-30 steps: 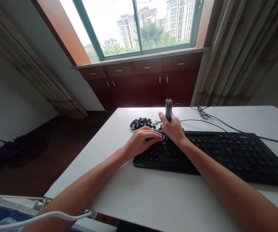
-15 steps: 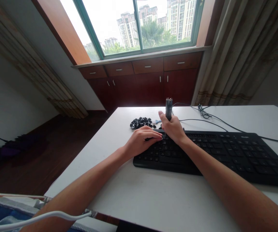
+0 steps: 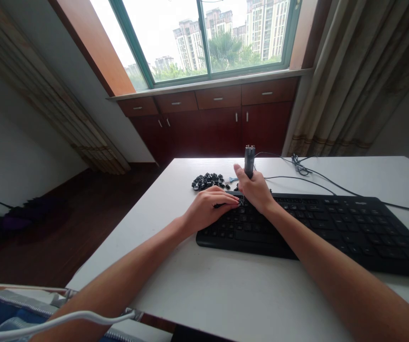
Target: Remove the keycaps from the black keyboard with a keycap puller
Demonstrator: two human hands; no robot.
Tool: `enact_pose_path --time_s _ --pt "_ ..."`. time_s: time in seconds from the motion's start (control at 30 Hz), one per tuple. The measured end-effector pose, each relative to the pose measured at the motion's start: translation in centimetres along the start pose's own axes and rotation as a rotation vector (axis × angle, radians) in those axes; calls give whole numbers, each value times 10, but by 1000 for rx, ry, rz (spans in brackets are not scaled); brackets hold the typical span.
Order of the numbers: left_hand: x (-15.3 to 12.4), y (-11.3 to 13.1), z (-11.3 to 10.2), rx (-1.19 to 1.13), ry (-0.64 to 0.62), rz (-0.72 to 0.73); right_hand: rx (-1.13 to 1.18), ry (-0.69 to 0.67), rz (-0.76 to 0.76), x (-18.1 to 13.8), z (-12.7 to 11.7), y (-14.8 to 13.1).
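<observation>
A black keyboard point(image 3: 332, 230) lies across the white table point(image 3: 226, 294). My right hand point(image 3: 256, 190) is closed around a grey upright tool point(image 3: 249, 159), whose lower tip meets the keys near the keyboard's top left. My left hand point(image 3: 208, 209) rests on the keyboard's left end, fingers stretched out flat toward the tool's tip. Beyond the hands lies a pile of loose black keycaps point(image 3: 208, 181).
Black cables point(image 3: 307, 173) run over the table behind the keyboard. A small blue item point(image 3: 232, 179) lies beside the keycaps. Dark red cabinets point(image 3: 218, 118) stand under the window. A white cable and blue cloth point(image 3: 8, 323) show at bottom left.
</observation>
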State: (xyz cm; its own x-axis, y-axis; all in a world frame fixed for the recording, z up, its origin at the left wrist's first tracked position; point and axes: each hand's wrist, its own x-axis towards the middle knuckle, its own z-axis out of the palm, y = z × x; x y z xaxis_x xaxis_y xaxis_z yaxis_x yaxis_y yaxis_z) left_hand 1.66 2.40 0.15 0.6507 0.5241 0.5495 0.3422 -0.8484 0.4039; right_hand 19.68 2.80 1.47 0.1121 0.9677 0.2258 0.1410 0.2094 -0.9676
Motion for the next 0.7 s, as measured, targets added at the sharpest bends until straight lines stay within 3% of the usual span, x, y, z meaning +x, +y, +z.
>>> enact_pose_path --time_s 0.7 --pt "0 -2 0 -7 8 10 -180 -3 -120 -2 3 9"
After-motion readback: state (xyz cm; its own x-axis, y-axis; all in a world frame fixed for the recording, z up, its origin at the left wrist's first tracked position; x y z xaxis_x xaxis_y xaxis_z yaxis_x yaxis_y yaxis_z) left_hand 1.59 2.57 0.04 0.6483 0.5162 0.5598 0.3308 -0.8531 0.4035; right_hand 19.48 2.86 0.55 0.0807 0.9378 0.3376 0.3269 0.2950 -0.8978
